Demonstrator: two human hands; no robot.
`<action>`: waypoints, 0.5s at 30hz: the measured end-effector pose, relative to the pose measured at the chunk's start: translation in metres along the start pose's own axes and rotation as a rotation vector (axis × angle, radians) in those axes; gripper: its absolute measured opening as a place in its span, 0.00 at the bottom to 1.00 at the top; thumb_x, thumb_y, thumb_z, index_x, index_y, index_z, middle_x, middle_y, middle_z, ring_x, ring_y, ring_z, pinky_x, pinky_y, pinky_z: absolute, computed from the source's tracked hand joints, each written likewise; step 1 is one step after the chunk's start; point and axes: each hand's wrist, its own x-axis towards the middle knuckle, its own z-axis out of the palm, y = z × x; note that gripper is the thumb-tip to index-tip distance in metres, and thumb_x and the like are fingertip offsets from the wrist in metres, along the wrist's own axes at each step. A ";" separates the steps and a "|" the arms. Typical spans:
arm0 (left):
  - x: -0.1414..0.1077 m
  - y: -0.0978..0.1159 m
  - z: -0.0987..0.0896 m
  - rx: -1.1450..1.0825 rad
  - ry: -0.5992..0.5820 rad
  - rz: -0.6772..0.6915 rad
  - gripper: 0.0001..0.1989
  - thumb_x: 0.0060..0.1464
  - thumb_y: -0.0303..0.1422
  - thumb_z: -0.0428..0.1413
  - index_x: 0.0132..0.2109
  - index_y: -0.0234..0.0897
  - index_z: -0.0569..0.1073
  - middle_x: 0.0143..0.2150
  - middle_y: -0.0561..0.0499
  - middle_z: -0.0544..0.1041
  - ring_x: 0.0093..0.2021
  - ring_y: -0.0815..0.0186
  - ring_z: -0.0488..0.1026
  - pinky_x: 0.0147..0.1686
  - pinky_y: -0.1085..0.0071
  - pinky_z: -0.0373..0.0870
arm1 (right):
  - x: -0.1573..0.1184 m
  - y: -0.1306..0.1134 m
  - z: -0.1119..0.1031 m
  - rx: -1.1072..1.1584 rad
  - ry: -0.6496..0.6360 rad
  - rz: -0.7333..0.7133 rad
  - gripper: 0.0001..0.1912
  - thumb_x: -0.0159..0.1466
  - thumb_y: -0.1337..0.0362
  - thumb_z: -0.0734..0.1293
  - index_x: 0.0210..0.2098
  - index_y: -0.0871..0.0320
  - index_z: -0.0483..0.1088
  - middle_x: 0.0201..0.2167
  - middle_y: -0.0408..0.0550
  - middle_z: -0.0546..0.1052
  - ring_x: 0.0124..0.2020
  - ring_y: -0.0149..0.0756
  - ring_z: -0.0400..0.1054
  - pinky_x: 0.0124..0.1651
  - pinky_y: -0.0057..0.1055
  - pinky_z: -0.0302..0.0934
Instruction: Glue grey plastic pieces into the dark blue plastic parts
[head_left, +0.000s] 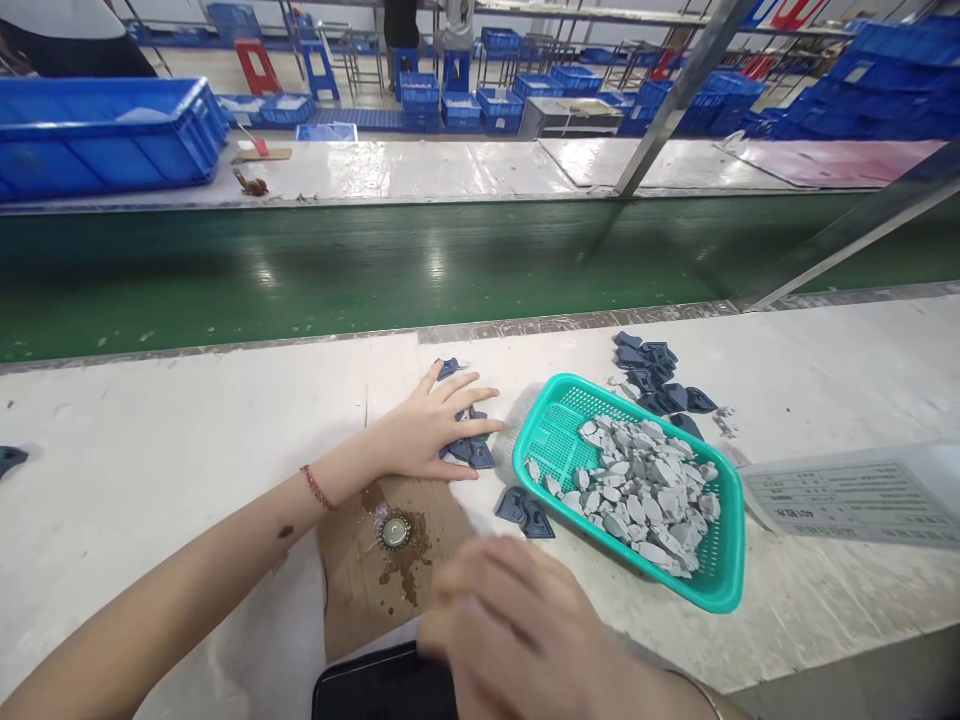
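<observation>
My left hand (420, 432) lies with its fingers spread over a few dark blue-grey molded pieces (474, 452), partly covering them. My right hand (517, 620) is closer to me, smeared by motion, with its fingers bent; whether anything is in it I cannot tell. A black phone-like slab (386, 688) is partly hidden behind that hand. Between my hands, a brown cardboard piece (352, 590) carries a small bottle cap (395, 531) with wet stains around it. Two more dark shaped pieces (525, 512) sit just left of the green basket (559, 385), which holds many small pale grey pieces (652, 490).
A pile of dark pieces (652, 375) lies behind the basket. A clear bag with a printed label (855, 495) stands at the right. Beyond the table runs a green conveyor belt (337, 270), crossed by metal posts (682, 95). A blue crate (97, 140) stands far left.
</observation>
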 end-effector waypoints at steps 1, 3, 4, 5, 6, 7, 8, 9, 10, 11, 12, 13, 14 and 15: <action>0.002 0.001 0.000 0.011 -0.004 0.020 0.31 0.63 0.54 0.55 0.68 0.46 0.69 0.73 0.36 0.65 0.73 0.32 0.58 0.63 0.19 0.51 | 0.005 0.005 0.003 -0.035 -0.031 0.038 0.05 0.70 0.69 0.66 0.43 0.57 0.74 0.41 0.50 0.78 0.40 0.38 0.72 0.43 0.36 0.70; 0.007 0.003 0.002 0.021 -0.013 0.064 0.27 0.65 0.53 0.55 0.64 0.45 0.73 0.72 0.36 0.66 0.72 0.32 0.59 0.64 0.19 0.50 | 0.012 0.015 0.010 -0.167 -0.167 0.140 0.07 0.65 0.76 0.65 0.39 0.60 0.74 0.37 0.51 0.77 0.39 0.42 0.71 0.40 0.39 0.68; 0.009 0.003 0.003 0.019 -0.017 0.072 0.24 0.66 0.51 0.54 0.61 0.43 0.75 0.71 0.37 0.67 0.72 0.34 0.60 0.65 0.20 0.50 | 0.013 0.018 0.013 -0.223 -0.248 0.183 0.08 0.64 0.77 0.65 0.37 0.61 0.74 0.38 0.52 0.77 0.39 0.44 0.71 0.40 0.40 0.68; 0.011 0.003 0.003 0.014 -0.020 0.064 0.21 0.67 0.48 0.54 0.58 0.42 0.77 0.70 0.38 0.69 0.72 0.36 0.61 0.67 0.22 0.49 | 0.014 0.021 0.016 -0.262 -0.324 0.215 0.09 0.63 0.78 0.65 0.37 0.61 0.74 0.39 0.52 0.77 0.41 0.46 0.72 0.41 0.40 0.68; 0.013 0.003 0.004 0.007 -0.019 0.042 0.18 0.67 0.46 0.54 0.55 0.41 0.78 0.69 0.39 0.71 0.72 0.37 0.61 0.68 0.23 0.47 | 0.014 0.023 0.019 -0.274 -0.381 0.234 0.09 0.63 0.78 0.65 0.38 0.61 0.75 0.41 0.53 0.78 0.43 0.47 0.72 0.43 0.41 0.69; 0.015 0.002 0.005 0.002 -0.017 0.008 0.16 0.68 0.44 0.54 0.52 0.41 0.78 0.69 0.40 0.71 0.72 0.38 0.61 0.69 0.24 0.45 | 0.014 0.023 0.020 -0.271 -0.418 0.253 0.09 0.63 0.77 0.65 0.39 0.61 0.75 0.43 0.53 0.78 0.45 0.47 0.72 0.45 0.41 0.69; 0.016 0.000 0.005 0.000 -0.013 -0.031 0.14 0.67 0.42 0.54 0.51 0.40 0.79 0.69 0.40 0.71 0.73 0.37 0.60 0.69 0.24 0.44 | 0.014 0.023 0.021 -0.268 -0.438 0.265 0.10 0.64 0.77 0.65 0.40 0.61 0.75 0.44 0.53 0.77 0.46 0.47 0.72 0.47 0.42 0.69; 0.018 -0.002 0.005 0.002 -0.007 -0.071 0.13 0.67 0.41 0.55 0.50 0.40 0.79 0.70 0.39 0.69 0.74 0.35 0.58 0.69 0.23 0.43 | 0.014 0.023 0.022 -0.269 -0.447 0.268 0.10 0.64 0.78 0.65 0.40 0.61 0.75 0.44 0.53 0.77 0.46 0.47 0.72 0.47 0.41 0.69; 0.018 -0.005 0.005 0.006 0.000 -0.110 0.13 0.66 0.41 0.56 0.49 0.39 0.79 0.72 0.37 0.66 0.74 0.32 0.55 0.68 0.21 0.42 | 0.013 0.022 0.022 -0.274 -0.448 0.265 0.10 0.64 0.78 0.64 0.39 0.61 0.75 0.43 0.53 0.77 0.45 0.47 0.72 0.47 0.41 0.69; 0.019 -0.008 0.004 0.011 0.004 -0.147 0.14 0.64 0.42 0.57 0.49 0.37 0.79 0.74 0.35 0.63 0.75 0.28 0.52 0.66 0.19 0.43 | 0.013 0.022 0.022 -0.282 -0.444 0.259 0.10 0.64 0.78 0.65 0.39 0.61 0.75 0.43 0.53 0.77 0.44 0.46 0.72 0.46 0.41 0.68; 0.019 -0.011 0.004 0.013 0.006 -0.186 0.15 0.63 0.43 0.58 0.49 0.36 0.78 0.75 0.33 0.59 0.75 0.24 0.49 0.65 0.18 0.44 | 0.013 0.021 0.022 -0.292 -0.436 0.251 0.10 0.63 0.78 0.65 0.38 0.60 0.74 0.43 0.53 0.77 0.43 0.46 0.72 0.45 0.40 0.68; 0.020 -0.013 0.004 0.015 0.005 -0.223 0.17 0.62 0.44 0.59 0.49 0.36 0.78 0.76 0.32 0.56 0.75 0.22 0.48 0.63 0.17 0.45 | 0.012 0.021 0.022 -0.300 -0.427 0.243 0.10 0.63 0.78 0.65 0.38 0.60 0.74 0.43 0.53 0.77 0.43 0.45 0.71 0.45 0.39 0.68; 0.020 -0.015 0.004 0.015 0.003 -0.255 0.18 0.61 0.45 0.59 0.49 0.35 0.78 0.76 0.31 0.54 0.74 0.21 0.47 0.62 0.16 0.47 | 0.012 0.022 0.022 -0.305 -0.417 0.235 0.10 0.63 0.78 0.65 0.38 0.60 0.74 0.43 0.53 0.77 0.43 0.45 0.71 0.45 0.39 0.68; 0.020 -0.017 0.004 0.014 -0.001 -0.280 0.19 0.61 0.46 0.59 0.50 0.36 0.77 0.76 0.30 0.55 0.74 0.21 0.48 0.62 0.17 0.49 | 0.012 0.022 0.022 -0.309 -0.408 0.228 0.10 0.63 0.78 0.65 0.38 0.60 0.74 0.43 0.53 0.77 0.43 0.45 0.71 0.45 0.39 0.68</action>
